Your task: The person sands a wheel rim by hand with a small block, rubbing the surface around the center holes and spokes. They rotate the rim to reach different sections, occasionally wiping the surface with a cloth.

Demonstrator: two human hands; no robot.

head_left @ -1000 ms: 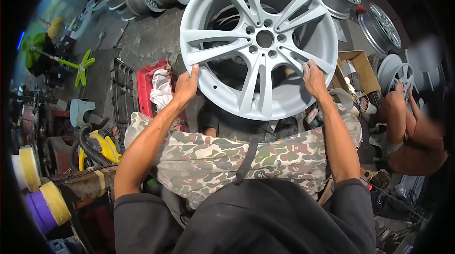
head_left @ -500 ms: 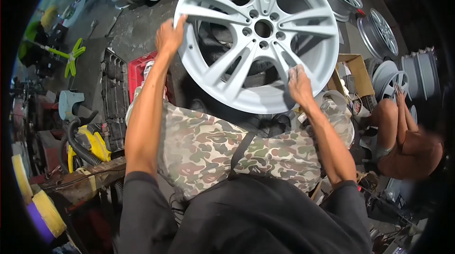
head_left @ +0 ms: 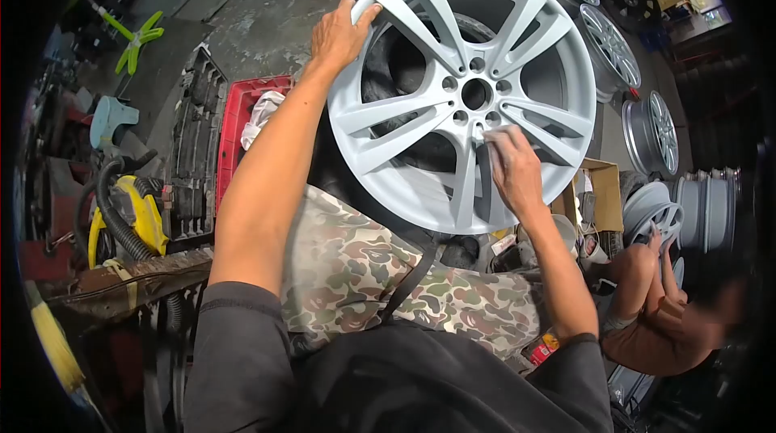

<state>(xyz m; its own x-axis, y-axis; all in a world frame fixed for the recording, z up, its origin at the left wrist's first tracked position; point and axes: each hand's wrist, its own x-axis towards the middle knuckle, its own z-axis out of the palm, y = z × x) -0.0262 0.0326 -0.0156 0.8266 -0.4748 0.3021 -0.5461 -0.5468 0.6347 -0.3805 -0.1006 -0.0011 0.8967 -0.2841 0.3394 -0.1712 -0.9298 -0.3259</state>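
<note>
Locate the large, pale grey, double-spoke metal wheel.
In the head view, the wheel is upper centre, right of the red plastic crate, with the left hand on its upper-left rim and the right hand at its bottom spoke pair.

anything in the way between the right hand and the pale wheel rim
Nothing visible: the right hand is over the wheel rim, just below its centre in the view, with no object seen between them. Whether it touches the surface, I cannot tell.
</note>
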